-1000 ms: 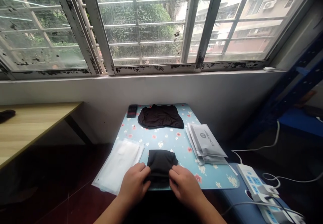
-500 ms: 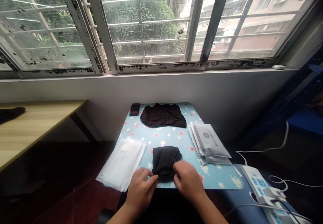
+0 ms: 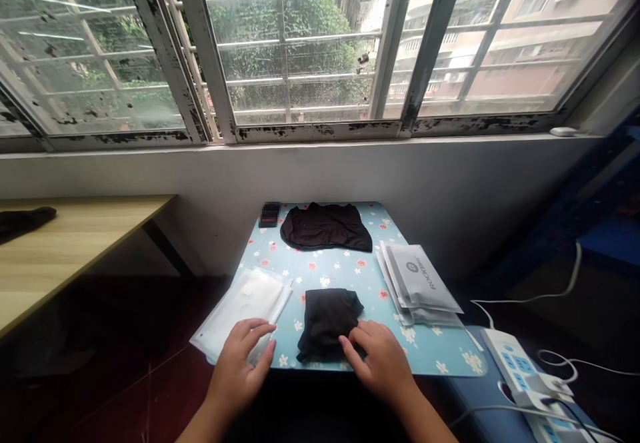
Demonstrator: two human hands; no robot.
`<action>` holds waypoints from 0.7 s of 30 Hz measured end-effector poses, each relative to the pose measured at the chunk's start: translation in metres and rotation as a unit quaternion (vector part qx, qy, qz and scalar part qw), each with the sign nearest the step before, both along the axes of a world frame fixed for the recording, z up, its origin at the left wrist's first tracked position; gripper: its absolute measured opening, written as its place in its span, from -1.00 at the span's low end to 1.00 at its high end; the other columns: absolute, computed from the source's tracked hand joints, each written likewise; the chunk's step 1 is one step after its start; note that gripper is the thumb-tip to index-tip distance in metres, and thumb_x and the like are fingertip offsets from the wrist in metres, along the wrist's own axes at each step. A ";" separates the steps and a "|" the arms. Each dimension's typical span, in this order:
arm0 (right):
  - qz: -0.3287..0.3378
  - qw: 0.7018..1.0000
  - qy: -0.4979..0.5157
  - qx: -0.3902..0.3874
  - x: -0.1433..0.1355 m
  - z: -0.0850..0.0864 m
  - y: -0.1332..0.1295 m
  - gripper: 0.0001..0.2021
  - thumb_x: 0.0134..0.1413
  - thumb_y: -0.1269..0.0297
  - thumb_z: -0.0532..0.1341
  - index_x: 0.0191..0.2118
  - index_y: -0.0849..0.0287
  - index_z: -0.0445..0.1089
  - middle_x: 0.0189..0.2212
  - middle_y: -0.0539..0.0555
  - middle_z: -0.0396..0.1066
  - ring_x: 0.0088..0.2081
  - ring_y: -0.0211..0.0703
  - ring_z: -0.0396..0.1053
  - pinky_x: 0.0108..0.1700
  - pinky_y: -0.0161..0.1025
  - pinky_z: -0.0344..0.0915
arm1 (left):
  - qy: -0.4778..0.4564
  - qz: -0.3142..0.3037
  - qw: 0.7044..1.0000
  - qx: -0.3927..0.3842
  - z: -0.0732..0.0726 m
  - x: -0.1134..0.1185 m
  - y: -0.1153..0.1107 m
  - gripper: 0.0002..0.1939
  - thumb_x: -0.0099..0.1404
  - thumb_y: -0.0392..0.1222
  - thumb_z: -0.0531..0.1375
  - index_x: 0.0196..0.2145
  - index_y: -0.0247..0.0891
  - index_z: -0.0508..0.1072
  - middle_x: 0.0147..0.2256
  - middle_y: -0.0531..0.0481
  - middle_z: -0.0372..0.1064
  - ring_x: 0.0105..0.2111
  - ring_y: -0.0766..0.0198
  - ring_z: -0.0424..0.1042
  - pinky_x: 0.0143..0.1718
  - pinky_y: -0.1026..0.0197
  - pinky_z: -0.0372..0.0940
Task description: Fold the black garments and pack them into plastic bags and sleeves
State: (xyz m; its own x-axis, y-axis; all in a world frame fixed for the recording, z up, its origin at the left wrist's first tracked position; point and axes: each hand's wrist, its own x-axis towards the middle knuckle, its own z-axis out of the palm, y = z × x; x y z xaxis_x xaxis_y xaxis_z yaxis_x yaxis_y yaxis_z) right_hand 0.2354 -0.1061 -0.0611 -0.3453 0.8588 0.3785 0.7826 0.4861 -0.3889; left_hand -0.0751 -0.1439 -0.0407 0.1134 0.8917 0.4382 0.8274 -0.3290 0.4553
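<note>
A folded black cloth (image 3: 327, 323) lies near the front edge of the small table. My right hand (image 3: 383, 360) is at its lower right side, fingers curled and thumb tip on the fabric. My left hand (image 3: 243, 360) is away from the cloth, over the near right part of a stack of clear plastic bags (image 3: 235, 306); its thumb and fingers are spread with nothing between them. Farther back on the table a second black cloth piece (image 3: 327, 226) lies spread out, slightly wrinkled.
Several filled, printed zip bags (image 3: 420, 276) are stacked on the right of the flowered table (image 3: 345, 276). A small dark blurred item (image 3: 269, 215) sits at the far left corner. A power strip (image 3: 520, 370) with cables is at lower right; a wooden table (image 3: 90, 236) stands left.
My left hand has let go of the folded cloth's lower left corner, moved left to the plastic bags and opened. My right hand has stayed at the cloth's right side.
</note>
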 end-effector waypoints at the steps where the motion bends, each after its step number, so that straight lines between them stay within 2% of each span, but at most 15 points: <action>1: -0.001 1.000 0.004 0.014 -0.001 0.001 0.002 -0.65 0.38 0.18 0.09 -0.47 0.13 0.30 -0.48 0.02 0.31 -0.39 -0.17 0.23 -0.25 -0.17 0.03 | 0.005 0.013 1.000 -0.013 0.000 -0.009 0.001 -0.73 0.42 -0.04 0.17 0.00 -0.08 0.57 -0.03 -0.12 0.49 0.00 0.00 0.49 0.02 -0.04 0.44; 4: 0.001 0.999 0.014 0.044 -0.007 0.013 0.013 -0.70 0.37 0.22 0.09 -0.43 0.13 0.33 -0.47 0.03 0.33 -0.38 -0.15 0.24 -0.26 -0.17 0.06 | 0.034 0.070 0.996 -0.048 -0.007 -0.030 0.003 -0.63 0.35 0.03 0.22 0.05 -0.08 0.56 0.03 -0.11 0.50 0.06 -0.07 0.47 0.08 -0.12 0.43; 7: 0.002 0.999 0.020 0.036 -0.014 0.031 0.031 -0.81 0.33 0.20 0.12 -0.22 0.14 0.43 -0.30 0.10 0.42 -0.23 -0.06 0.31 -0.16 -0.14 0.17 | 0.039 0.107 0.989 -0.097 -0.017 -0.043 0.005 -0.60 0.33 0.07 0.22 0.03 -0.11 0.57 0.03 -0.09 0.53 0.05 -0.07 0.50 0.08 -0.10 0.44; 11: -0.006 1.000 -0.002 -0.022 -0.027 0.046 0.062 -0.64 0.34 0.12 0.13 0.12 0.17 0.41 0.04 0.22 0.42 0.08 0.11 0.30 0.11 -0.02 0.20 | 0.023 0.103 0.985 -0.136 -0.020 -0.048 0.011 -0.61 0.34 0.11 0.20 -0.05 -0.15 0.61 -0.02 -0.08 0.56 0.00 -0.04 0.54 0.07 -0.06 0.45; 13: 0.004 0.998 -0.024 -0.063 -0.033 0.046 0.075 -0.57 0.36 0.07 0.10 0.20 0.16 0.38 0.15 0.23 0.38 0.18 0.14 0.26 0.21 0.04 0.15 | 0.010 0.088 0.986 -0.139 -0.018 -0.049 0.015 -0.63 0.34 0.12 0.20 -0.08 -0.14 0.63 -0.04 -0.08 0.57 -0.02 -0.03 0.55 0.04 -0.04 0.47; 16: 0.028 0.993 -0.045 -0.104 -0.041 0.036 0.088 -0.52 0.38 0.03 0.07 0.27 0.13 0.35 0.22 0.22 0.35 0.24 0.16 0.23 0.26 0.09 0.10 | -0.006 0.071 0.989 -0.127 -0.018 -0.052 0.020 -0.64 0.33 0.11 0.21 -0.11 -0.13 0.64 -0.07 -0.09 0.58 -0.05 -0.02 0.56 0.02 -0.01 0.47; 21: 0.029 0.993 -0.039 -0.110 -0.045 0.015 0.093 -0.58 0.35 0.04 0.10 0.18 0.07 0.45 0.23 0.20 0.36 0.26 0.15 0.22 0.27 0.09 0.08 | -0.021 0.067 0.993 -0.090 -0.026 -0.055 0.027 -0.73 0.33 0.01 0.19 -0.23 -0.12 0.66 -0.14 -0.07 0.59 -0.12 0.00 0.58 -0.05 0.00 0.49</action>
State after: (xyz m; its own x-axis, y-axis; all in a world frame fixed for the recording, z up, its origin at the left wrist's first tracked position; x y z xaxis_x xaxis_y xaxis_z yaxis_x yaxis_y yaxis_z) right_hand 0.1909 -0.0128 -0.0457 -0.4175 0.8957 0.1534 0.7879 0.4409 -0.4299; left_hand -0.1305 -0.1169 -0.0670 -0.0266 0.9622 0.2712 0.8374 -0.1267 0.5317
